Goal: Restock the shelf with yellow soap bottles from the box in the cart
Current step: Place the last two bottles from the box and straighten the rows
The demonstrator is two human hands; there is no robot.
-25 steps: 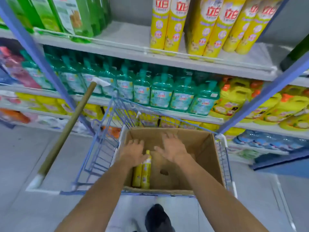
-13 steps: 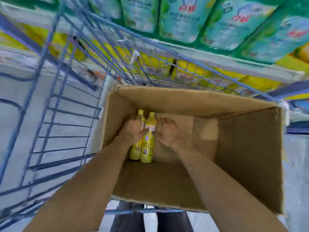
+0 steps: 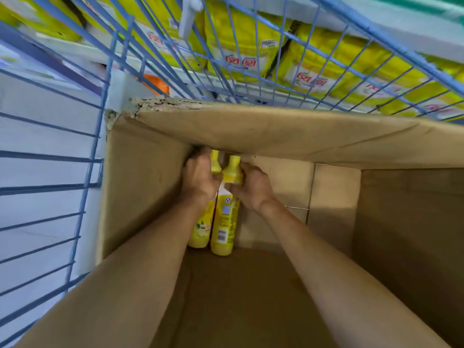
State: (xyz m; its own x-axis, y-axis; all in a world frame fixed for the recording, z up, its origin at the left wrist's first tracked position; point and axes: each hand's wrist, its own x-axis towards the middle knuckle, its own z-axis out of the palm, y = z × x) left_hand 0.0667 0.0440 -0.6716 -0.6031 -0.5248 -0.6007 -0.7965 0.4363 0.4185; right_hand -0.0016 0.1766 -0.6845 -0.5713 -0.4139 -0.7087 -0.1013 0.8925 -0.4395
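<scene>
blue wire cart (image 3: 100, 146) sits close to the shelf (image 3: 376, 13), with yellow packs (image 3: 238, 33) showing through the mesh. a cardboard box (image 3: 140, 187) is in the cart and nearly empty. only two yellow soap bottles are visible, upright and touching, in the far left corner by the left wall: left bottle (image 3: 200, 229), right bottle (image 3: 224, 222). change: a second ago both hands were flat above the box, and half a second ago they were just at the caps. now both are clenched. left grip (image 3: 198, 179) wraps the left bottle's neck, right grip (image 3: 253, 189) grasps the right bottle's shoulder under the cap. bases still look to be on the box floor, so the grasp is made but the lift hasn't started. probably the last pair to shelve.
</scene>
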